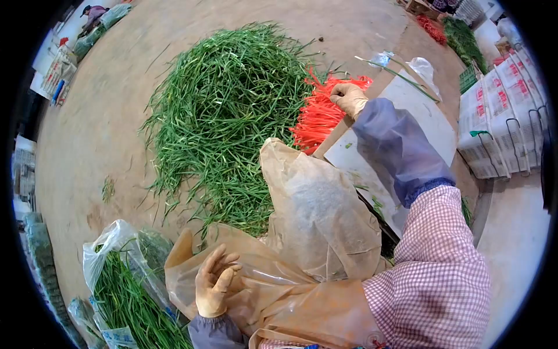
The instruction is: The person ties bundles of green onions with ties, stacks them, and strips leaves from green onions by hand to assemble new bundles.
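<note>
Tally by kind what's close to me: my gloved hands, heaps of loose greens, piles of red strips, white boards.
Left hand and right hand, gloved: 2
Heap of loose greens: 1
Pile of red strips: 1
White board: 1
Total: 5

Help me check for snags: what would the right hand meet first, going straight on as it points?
Probably the red strips, just ahead of the right hand; the greens come next. Its height is unclear, so it might pass over the strips.
</note>
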